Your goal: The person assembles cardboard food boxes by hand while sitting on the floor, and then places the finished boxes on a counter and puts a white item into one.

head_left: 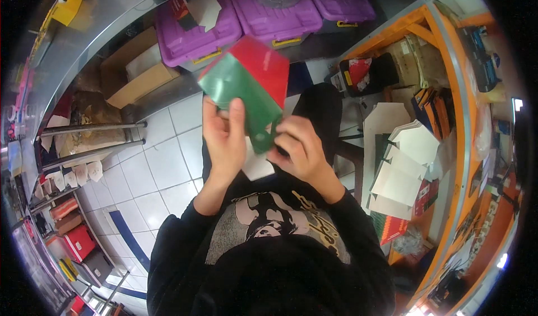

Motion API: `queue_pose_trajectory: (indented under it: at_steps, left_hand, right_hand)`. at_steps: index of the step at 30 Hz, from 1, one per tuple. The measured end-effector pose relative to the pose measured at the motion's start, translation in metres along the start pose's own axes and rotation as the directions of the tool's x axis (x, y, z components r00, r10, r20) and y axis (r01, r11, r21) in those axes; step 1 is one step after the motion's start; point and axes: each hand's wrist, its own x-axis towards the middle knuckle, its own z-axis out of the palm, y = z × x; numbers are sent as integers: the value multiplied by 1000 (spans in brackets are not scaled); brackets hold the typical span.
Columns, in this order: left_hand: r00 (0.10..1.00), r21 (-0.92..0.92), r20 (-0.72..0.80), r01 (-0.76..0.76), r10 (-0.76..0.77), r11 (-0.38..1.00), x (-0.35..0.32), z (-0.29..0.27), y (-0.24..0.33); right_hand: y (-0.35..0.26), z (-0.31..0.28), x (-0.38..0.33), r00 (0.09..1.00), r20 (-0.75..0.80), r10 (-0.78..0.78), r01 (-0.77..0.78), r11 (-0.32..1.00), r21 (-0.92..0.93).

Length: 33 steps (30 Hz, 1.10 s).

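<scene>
Both hands grip a red-and-green carton [249,86] held up between them: left hand [224,139] on its lower left edge, right hand [297,150] at its lower right. Purple bins [235,22] sit beyond.

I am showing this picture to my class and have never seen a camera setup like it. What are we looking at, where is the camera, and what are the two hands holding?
The one picture comes from a wide fisheye camera worn on a person's head, looking down, so straight edges bend near the rim. No machine is involved: these are the person's own bare hands. The left hand and right hand together hold a red and green folded card carton, raised in front of the body. Below is a white tiled floor. Ahead stand purple plastic bins and an open brown cardboard box. To the right, a stack of flat white carton blanks leans beside an orange shelf frame.
</scene>
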Motion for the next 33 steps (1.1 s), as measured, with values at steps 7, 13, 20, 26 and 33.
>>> queue_pose_trajectory:
  at_steps: [7, 13, 20, 26, 33]
  left_hand:
    - [995, -196, -8, 100, -104, 975, -3, 0, -20]
    - [981, -25, 190, -32, 36, 999, -12, -4, -16]
    - [901, 62, 353, -291, 252, 955, -25, -4, -39]
    - [899, 138, 428, -171, 97, 976, -32, 7, -37]
    - [892, 298, 405, -335, 199, 894, -22, 7, -50]
  right_hand:
    - [-9, -22, 16, 984, -178, -29, 58, 985, 160]
    - [-10, -36, 29, 994, 109, -16, 25, 997, -78]
    - [-12, -46, 34, 999, 52, -15, 15, 1000, 1]
    - [-11, -43, 36, 919, -146, 367, -347, 926, 146]
    - [3, -33, 2, 918, -78, 388, -387, 922, 28]
